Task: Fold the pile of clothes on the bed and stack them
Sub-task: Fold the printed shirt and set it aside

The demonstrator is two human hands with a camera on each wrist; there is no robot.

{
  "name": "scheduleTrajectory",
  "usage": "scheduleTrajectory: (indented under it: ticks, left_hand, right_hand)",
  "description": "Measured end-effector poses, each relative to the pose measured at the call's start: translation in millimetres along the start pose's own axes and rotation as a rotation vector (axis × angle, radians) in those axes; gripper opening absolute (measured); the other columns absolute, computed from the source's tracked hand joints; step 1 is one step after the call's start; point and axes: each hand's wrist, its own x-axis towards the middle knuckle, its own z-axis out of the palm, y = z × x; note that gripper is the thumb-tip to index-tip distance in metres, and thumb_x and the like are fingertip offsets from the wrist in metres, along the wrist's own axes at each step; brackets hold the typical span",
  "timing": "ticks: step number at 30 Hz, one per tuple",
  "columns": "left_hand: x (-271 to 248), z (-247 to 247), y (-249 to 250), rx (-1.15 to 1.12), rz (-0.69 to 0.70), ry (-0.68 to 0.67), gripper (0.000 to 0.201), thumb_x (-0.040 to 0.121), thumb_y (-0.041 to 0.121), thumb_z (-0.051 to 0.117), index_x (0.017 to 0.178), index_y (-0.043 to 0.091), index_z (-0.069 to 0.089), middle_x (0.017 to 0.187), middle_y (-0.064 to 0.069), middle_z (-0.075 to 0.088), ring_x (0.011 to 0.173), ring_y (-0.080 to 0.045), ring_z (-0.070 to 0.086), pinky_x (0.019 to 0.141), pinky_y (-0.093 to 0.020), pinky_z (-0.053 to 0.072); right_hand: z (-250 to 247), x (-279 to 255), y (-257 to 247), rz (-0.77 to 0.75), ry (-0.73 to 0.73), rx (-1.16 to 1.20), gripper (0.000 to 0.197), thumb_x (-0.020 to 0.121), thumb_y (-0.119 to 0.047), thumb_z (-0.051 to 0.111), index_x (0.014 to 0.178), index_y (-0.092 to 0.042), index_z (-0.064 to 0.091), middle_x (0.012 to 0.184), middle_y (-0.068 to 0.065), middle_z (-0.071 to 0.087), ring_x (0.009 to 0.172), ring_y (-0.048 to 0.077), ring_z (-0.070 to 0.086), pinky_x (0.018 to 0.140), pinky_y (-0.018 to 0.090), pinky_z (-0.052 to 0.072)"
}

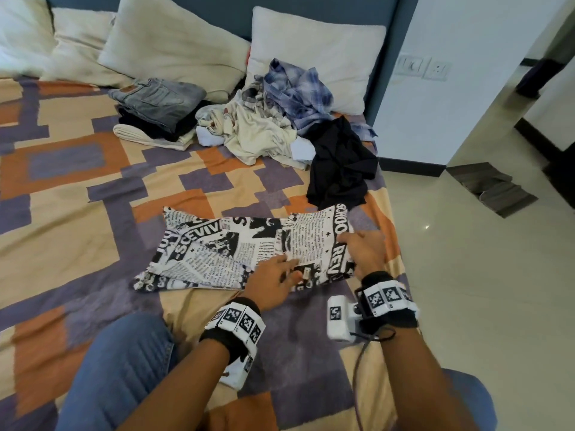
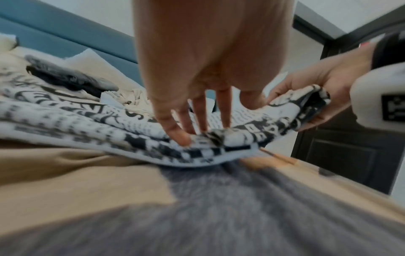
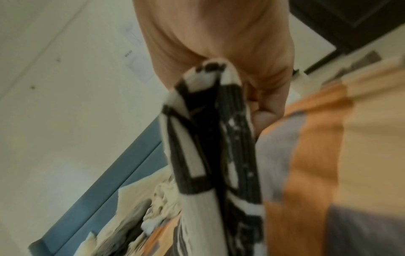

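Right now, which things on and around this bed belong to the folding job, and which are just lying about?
Job:
print garment, held in right hand, pressed by left hand
unfolded pile
black garment
folded stack

Lying about:
pillows
bedspread
floor mat

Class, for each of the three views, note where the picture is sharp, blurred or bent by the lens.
Head view: sharp on the newsprint garment, with the wall edge at right bowed by the wide lens. Left wrist view: left hand fairly clear, bedspread smeared. Right wrist view: right hand and garment blurred, dimmer light.
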Motion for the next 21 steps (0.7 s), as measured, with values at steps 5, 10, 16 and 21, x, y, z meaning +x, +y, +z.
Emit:
scheduleTrajectory:
  ticks: [5, 10, 16, 21]
  left_hand:
    - [12, -6, 18, -0.499, 0.066, -0.101, 0.027, 0.094, 0.017, 0.061, 0.121, 0.014, 0.066, 0.12, -0.003, 0.066, 0.107, -0.013, 0.062, 0.094, -0.023, 0.048]
    - [12, -47, 5, -0.918, -0.272, 0.161, 0.022, 0.1, 0.019, 0.051, 0.105, 0.005, 0.067, 0.084, -0.004, 0.07, 0.07, -0.02, 0.063, 0.049, -0.021, 0.042]
    - [6, -104, -54, -1.382, -0.613, 0.231, 0.066, 0.091, 0.071, 0.036, 0.108, 0.013, 0.063, 0.09, -0.008, 0.074, 0.082, -0.028, 0.068, 0.074, -0.039, 0.054]
    - [1, -100, -111, -0.809, -0.769, 0.214, 0.08, 0.069, 0.067, 0.073, 0.12, 0.006, 0.063, 0.121, -0.014, 0.065, 0.109, -0.03, 0.062, 0.092, -0.04, 0.049]
  right_hand:
    - [-52, 23, -25, -0.142, 0.149, -0.251, 0.032, 0.061, -0.031, 0.069, 0.083, -0.008, 0.071, 0.084, 0.012, 0.072, 0.083, 0.032, 0.069, 0.082, 0.047, 0.058]
    - [-6, 3, -52, -0.352, -0.029, -0.434, 0.02, 0.087, -0.026, 0.057, 0.095, -0.008, 0.065, 0.093, 0.012, 0.07, 0.087, 0.03, 0.067, 0.083, 0.047, 0.056]
    - [116, -56, -62, -0.449, -0.554, -0.34, 0.032, 0.098, -0.023, 0.055, 0.123, -0.003, 0.059, 0.106, 0.01, 0.066, 0.093, 0.022, 0.061, 0.081, 0.035, 0.052]
    - [121, -64, -9, -0.383, -0.616, -0.389, 0.03, 0.102, -0.028, 0.049, 0.119, -0.009, 0.065, 0.117, 0.006, 0.067, 0.108, 0.021, 0.061, 0.097, 0.038, 0.048]
